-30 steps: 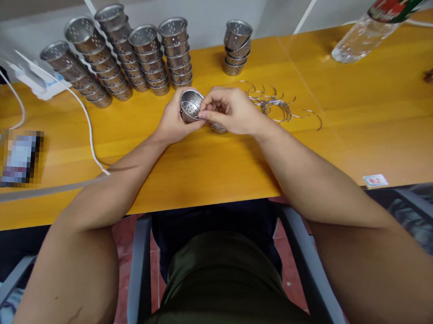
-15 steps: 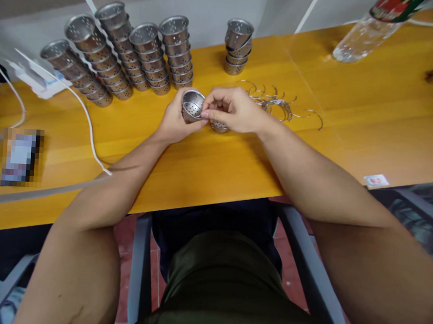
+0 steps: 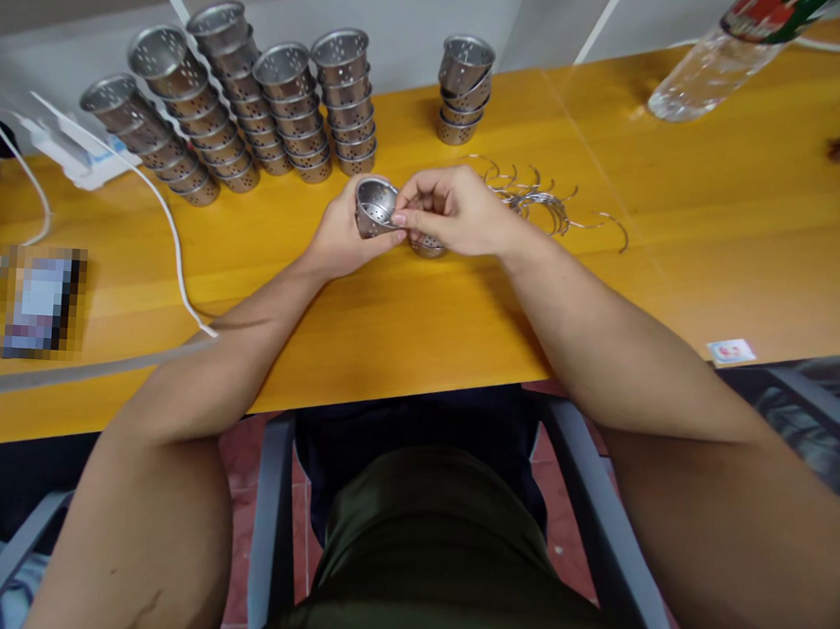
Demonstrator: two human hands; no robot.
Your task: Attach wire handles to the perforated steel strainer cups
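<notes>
My left hand (image 3: 344, 229) is wrapped round a perforated metal cup (image 3: 375, 207), its open mouth tilted toward me. At the cup's right rim, my right hand (image 3: 451, 210) has thumb and forefinger pinched together; what they hold, if anything, is too small to make out. Partly hidden under the right hand, another perforated cup (image 3: 428, 247) sits on the table. Just beyond the right wrist lies a loose pile of thin curved metal wires (image 3: 544, 208).
Several leaning stacks of perforated cups (image 3: 285, 69) line the back left, with a shorter stack (image 3: 465, 75) farther right. A plastic bottle (image 3: 712, 71) stands at the back right. A white cable (image 3: 173, 233) and a blurred-out phone-like object (image 3: 40, 301) lie on the left of the wooden table (image 3: 390, 341).
Both hands keep nearly the same pose at the cup's rim. The whole view has shifted very slightly.
</notes>
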